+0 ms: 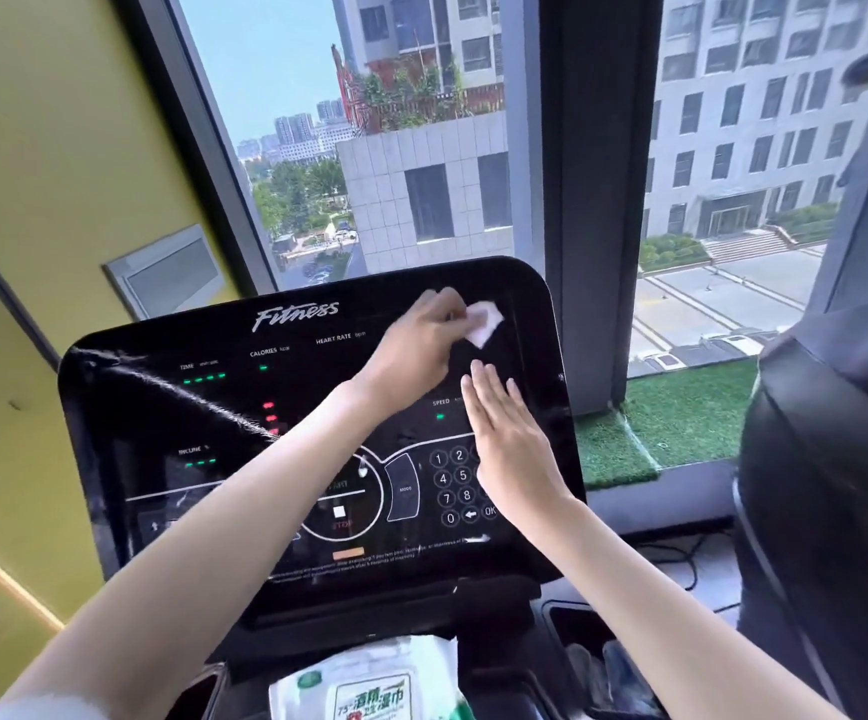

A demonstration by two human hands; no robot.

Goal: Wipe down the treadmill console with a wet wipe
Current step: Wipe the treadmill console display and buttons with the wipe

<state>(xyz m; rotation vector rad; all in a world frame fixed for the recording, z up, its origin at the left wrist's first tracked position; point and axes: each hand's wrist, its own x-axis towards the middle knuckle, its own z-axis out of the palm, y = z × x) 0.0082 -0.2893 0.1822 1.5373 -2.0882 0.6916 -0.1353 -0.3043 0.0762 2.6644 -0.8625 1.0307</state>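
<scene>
Console [172,407] stands before window; left hand [411,345] pinches wet wipe [483,322] at upper right corner, right hand [509,439] flat, empty, beside keypad [452,485]; wiping likely underway, most of panel seemingly left, wipe pack [369,688] below

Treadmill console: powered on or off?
On. The console shows lit green dashes and red bars.

A black treadmill console [213,433] with lit green and red readouts fills the middle. The left hand [411,350] reaches across to the upper right corner, pinching a white wet wipe [484,322] against the glossy panel. The right hand [509,439] lies flat, fingers together, over the number keypad [452,485]. A pack of wipes [369,688] sits below the console.
</scene>
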